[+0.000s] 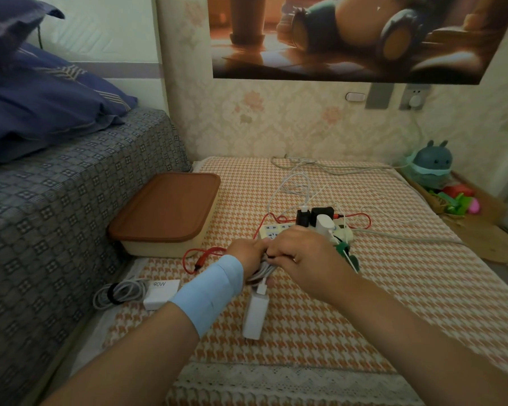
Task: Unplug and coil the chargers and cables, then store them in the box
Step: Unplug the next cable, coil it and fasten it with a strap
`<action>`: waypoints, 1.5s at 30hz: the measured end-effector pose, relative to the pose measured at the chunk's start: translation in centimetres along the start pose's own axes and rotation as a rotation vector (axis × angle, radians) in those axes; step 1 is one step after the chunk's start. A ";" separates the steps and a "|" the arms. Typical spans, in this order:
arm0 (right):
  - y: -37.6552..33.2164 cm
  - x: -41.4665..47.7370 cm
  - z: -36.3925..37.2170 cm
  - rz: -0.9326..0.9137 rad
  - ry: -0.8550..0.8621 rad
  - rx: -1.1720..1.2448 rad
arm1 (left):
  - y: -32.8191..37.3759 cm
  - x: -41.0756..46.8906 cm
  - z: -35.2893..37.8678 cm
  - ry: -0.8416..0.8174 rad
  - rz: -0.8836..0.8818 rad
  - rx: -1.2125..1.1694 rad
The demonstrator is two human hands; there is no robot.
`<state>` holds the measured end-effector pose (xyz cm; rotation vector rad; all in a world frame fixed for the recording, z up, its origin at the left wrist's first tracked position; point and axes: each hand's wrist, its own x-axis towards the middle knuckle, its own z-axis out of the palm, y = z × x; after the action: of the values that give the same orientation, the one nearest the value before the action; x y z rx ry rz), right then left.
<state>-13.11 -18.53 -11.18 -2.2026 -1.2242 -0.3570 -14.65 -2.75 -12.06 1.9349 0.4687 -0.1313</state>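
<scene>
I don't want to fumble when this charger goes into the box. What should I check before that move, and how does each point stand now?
1. White charger off the power strip: ok.
2. Its cable bundled in the left hand and right hand: ok.
3. Bundle fastened: cannot tell, the hands hide it.
4. Box open: not ok, its brown lid is on.
5. A hand free for the lid: not ok, both grip the cable.
6. 90W charger with cord coiled: ok.
</scene>
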 end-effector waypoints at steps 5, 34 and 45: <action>0.3 0.0 -1.1 -0.003 -0.079 0.012 | -0.3 0.0 -0.1 0.068 -0.022 -0.092; 1.3 -0.7 -3.0 0.317 -0.215 0.219 | 0.1 -1.9 -1.8 0.082 0.704 0.103; 2.0 -0.6 -3.5 0.817 -0.359 0.875 | 0.2 -1.7 -1.1 0.099 0.906 0.243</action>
<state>-11.63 -21.91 -9.41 -1.7719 -0.3808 0.7829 -16.29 -2.26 -10.94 2.2188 -0.4054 0.5130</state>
